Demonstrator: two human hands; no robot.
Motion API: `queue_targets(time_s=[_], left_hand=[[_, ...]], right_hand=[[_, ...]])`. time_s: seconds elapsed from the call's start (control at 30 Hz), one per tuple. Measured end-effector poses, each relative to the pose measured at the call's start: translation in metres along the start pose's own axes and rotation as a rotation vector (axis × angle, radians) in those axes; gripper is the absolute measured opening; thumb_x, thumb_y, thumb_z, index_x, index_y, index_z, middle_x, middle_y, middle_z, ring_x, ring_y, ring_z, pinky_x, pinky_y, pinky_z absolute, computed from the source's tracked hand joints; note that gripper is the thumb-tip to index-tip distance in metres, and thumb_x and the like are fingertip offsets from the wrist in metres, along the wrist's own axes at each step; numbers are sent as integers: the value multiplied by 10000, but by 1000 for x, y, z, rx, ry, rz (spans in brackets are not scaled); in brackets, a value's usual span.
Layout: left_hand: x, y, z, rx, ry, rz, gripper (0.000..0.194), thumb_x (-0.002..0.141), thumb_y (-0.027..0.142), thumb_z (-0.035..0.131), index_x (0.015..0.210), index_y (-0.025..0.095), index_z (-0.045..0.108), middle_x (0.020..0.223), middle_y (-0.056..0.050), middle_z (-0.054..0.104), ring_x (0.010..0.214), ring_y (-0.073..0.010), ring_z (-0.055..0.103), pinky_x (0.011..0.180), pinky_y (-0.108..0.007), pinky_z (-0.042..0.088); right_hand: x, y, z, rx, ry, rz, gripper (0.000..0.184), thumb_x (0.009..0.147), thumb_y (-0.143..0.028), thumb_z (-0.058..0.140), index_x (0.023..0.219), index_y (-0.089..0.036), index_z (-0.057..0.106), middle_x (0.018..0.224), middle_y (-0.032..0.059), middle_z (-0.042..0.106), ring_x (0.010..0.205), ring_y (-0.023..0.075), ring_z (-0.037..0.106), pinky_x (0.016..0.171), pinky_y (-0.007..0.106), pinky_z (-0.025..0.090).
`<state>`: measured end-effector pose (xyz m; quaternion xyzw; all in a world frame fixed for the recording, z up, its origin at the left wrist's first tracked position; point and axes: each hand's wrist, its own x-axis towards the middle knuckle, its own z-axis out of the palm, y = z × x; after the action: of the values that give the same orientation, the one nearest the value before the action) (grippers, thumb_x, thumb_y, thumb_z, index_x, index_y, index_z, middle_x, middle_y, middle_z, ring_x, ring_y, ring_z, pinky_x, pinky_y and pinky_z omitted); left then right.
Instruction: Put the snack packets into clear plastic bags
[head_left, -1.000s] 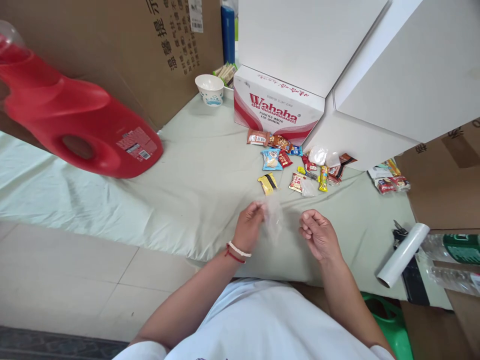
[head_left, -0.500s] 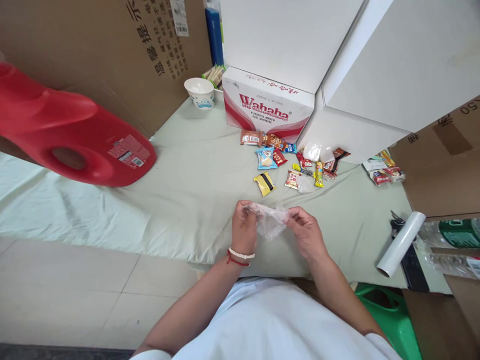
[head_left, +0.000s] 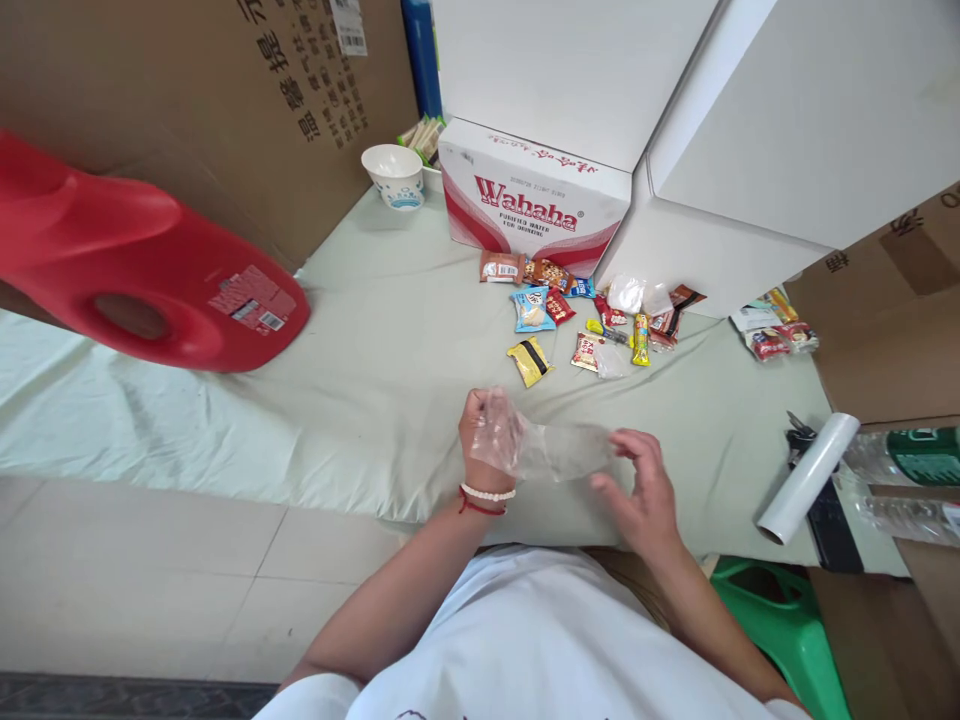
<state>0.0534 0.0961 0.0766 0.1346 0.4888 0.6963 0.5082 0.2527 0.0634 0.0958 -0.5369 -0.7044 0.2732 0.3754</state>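
A clear plastic bag (head_left: 566, 452) is stretched out sideways above the table's front edge. My left hand (head_left: 487, 435), with a white bracelet and a red string at the wrist, is closed on its left end, and part of the film drapes over the knuckles. At the bag's right end, my right hand (head_left: 643, 490) has thumb and fingers apart; whether the fingertips touch the film I cannot tell. Just beyond the hands lie a yellow snack packet (head_left: 530, 361), a red-and-white packet (head_left: 586, 350) and a blue packet (head_left: 532, 309).
Behind the snacks stands a Wahaha carton (head_left: 532, 200), with a paper cup (head_left: 395, 178) to its left. A large red jug (head_left: 172, 280) is at left. On the right lie a white film roll (head_left: 808, 480), plastic bottles (head_left: 919, 458) and a green stool (head_left: 780, 620) below.
The crumpled bag has been spread out and now covers part of my left hand. My right hand has moved right and its fingers have opened from their pinch.
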Motion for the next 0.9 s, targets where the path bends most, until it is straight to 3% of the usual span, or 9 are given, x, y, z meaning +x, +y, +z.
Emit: queue_targets(time_s=[0.07,0.1,0.17,0.23,0.33,0.43,0.53,0.63,0.9], left_hand=[[-10,2,13,62,-37,67,473,834,617,709,750,247,426,534,75,487,477,-106,450,476,-243,367],[-14,2,17,77,-44,104,473,833,617,712,747,242,436,540,75,488,483,-102,450,478,-235,368],[-18,4,20,150,-25,190,478,833,608,718,721,226,453,554,76,468,497,-85,431,485,-216,363],[-16,6,17,229,3,224,507,832,614,718,677,214,449,545,79,420,483,-72,393,463,-205,336],[-8,8,12,187,-51,89,565,804,674,710,645,213,424,509,89,349,431,-64,339,401,-199,276],[-2,12,10,-9,-113,-148,581,760,753,692,705,204,509,537,78,423,414,-56,340,365,-188,225],[-2,14,4,-120,-231,-366,652,754,823,621,882,184,641,662,11,599,501,-91,507,393,-188,319],[-8,10,-6,-124,-385,-506,627,714,743,727,958,166,699,794,-48,684,646,-138,609,467,-208,426],[-26,-5,-19,28,-578,-581,346,642,374,852,887,140,781,882,-96,696,709,-126,556,513,-208,340]], right_hand=[[10,-17,6,-6,-138,-197,516,832,-467,772,1284,-268,625,1342,127,598,1242,314,534,1052,507,467],[17,-24,9,13,-170,-243,430,860,-440,746,1246,-277,651,1335,115,615,1261,308,531,1071,510,455],[29,-31,12,104,-159,-220,200,943,-385,641,1099,-280,708,1224,90,675,1181,273,590,1032,477,484],[40,-30,9,252,-148,-47,188,970,-400,595,968,-261,721,1011,67,710,947,227,661,860,398,552],[53,-24,1,499,-212,345,330,890,-553,673,837,-228,684,680,-2,625,523,139,539,478,266,451],[61,-20,-1,638,-227,577,443,795,-646,734,753,-220,621,526,-59,502,374,88,353,344,233,239],[63,-17,5,691,-148,619,459,759,-652,764,760,-221,607,505,-75,477,362,77,308,344,237,190],[64,-15,11,692,-43,620,454,745,-649,771,784,-228,607,551,-68,520,382,79,313,358,248,195],[67,-4,10,629,86,623,443,743,-654,753,779,-249,577,589,-56,507,422,99,316,381,271,201]])
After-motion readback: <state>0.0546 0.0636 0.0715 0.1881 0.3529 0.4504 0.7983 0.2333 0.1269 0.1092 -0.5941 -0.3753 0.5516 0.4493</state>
